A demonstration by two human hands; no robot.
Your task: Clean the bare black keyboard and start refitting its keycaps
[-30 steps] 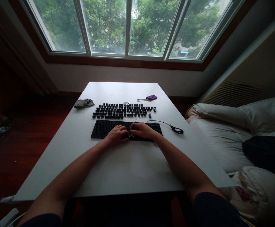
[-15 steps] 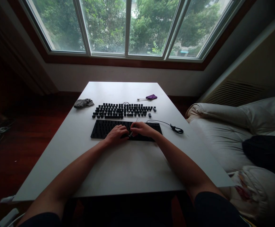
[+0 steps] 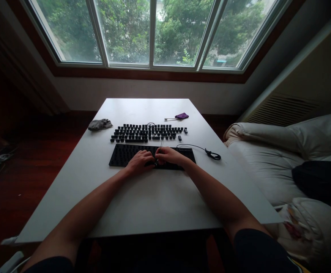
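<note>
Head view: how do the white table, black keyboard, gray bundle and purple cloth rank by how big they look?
1. White table, by far
2. Black keyboard, though partly covered
3. Gray bundle
4. Purple cloth

Both bare arms stretch forward and angle inward until the hands nearly meet. I see the left hand (image 3: 140,160) palm down, knuckles raised and fingers curving over, its grip hidden from me. The right hand (image 3: 167,154) is turned on its side, wrist bent inward, thumb and forefinger pinched together, the other fingers curled.
</note>
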